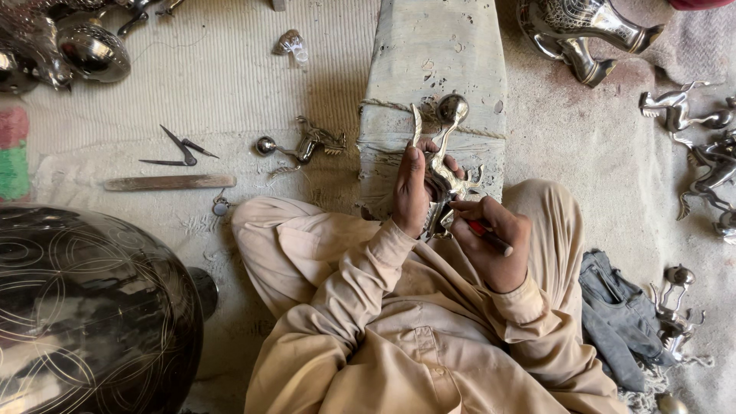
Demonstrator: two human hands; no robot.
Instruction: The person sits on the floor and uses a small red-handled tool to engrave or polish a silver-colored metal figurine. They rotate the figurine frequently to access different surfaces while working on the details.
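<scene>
My left hand (412, 192) grips a shiny silver metal figurine (443, 146), an animal shape with a ball at its top, held upright against the near end of a worn wooden block (433, 61). My right hand (491, 241) holds a thin tool with a red and black handle (487, 234), its tip touching the figurine's lower body. Both hands are above my lap, with beige sleeves and crossed legs below them.
A large dark engraved metal bowl (84, 307) fills the lower left. Metal dividers (180, 149), a flat stick (169, 182) and a similar figurine (307, 143) lie on the cloth to the left. More silver figurines (701, 149) lie right; polished vessels (579, 31) stand far right.
</scene>
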